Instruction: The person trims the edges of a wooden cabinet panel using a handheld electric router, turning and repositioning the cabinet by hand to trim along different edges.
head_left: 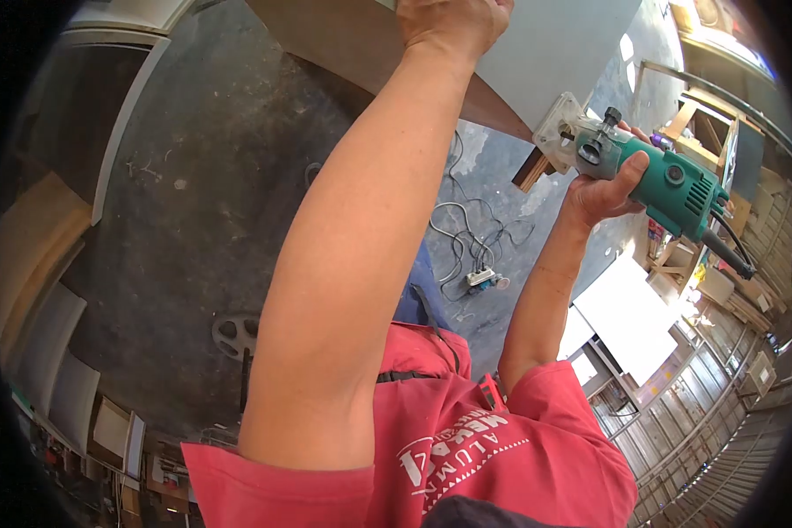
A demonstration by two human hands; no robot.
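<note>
My right hand (612, 189) is wrapped round a green electric trimmer (678, 189) with a clear guard and black knob. The trimmer's flat base plate (554, 123) meets the corner of a large grey panel (537, 62) with a brown edge. At the top of the frame my left hand (453, 22) is at the panel, its fingers mostly cut off by the frame edge, so its grip is unclear. A layered wooden piece (534, 170) shows just below the base plate.
Cables and a power strip (481, 277) lie on the dark floor (176, 202) below the panel. A wheel-like metal part (235, 337) is lower left. Boards (48, 326) line the left side. Wooden frames (708, 114) and a bright white sheet (627, 312) stand at the right.
</note>
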